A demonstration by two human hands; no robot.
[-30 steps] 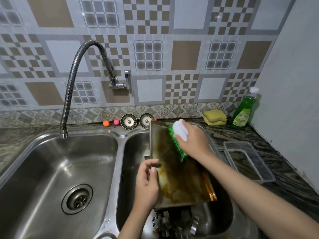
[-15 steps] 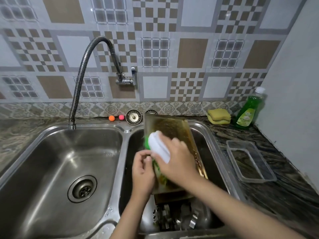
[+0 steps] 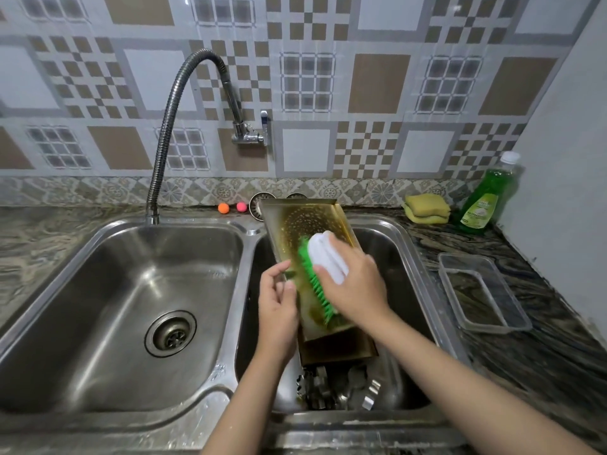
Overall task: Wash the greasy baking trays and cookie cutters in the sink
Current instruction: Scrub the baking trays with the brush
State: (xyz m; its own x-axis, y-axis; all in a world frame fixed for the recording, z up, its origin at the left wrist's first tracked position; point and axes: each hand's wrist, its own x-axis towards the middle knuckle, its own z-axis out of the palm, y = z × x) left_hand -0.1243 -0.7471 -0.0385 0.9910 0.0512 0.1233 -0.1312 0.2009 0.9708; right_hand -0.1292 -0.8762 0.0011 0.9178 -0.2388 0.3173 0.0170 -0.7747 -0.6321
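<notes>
A greasy, brown-stained metal baking tray (image 3: 300, 221) leans tilted in the right sink basin (image 3: 394, 251), its far end resting near the sink's back rim. My left hand (image 3: 277, 310) grips the tray's left edge. My right hand (image 3: 353, 284) holds a scrub brush (image 3: 323, 257) with a white handle and green bristles, pressed against the tray's middle. Several metal cookie cutters (image 3: 335, 389) lie on the basin floor below the tray's near end.
The left basin (image 3: 124, 290) holds only its drain. A flexible faucet (image 3: 170, 119) arches over the left basin. On the right counter sit a clear plastic container (image 3: 483, 290), yellow sponges (image 3: 427, 208) and a green dish soap bottle (image 3: 486, 195). Two small balls (image 3: 231, 207) and sink strainers (image 3: 258, 205) rest behind the sinks.
The brush went from the tray's far right corner down to its left side, and now sits at the tray's middle. The tray tilted up more steeply. The camera view moved closer.
</notes>
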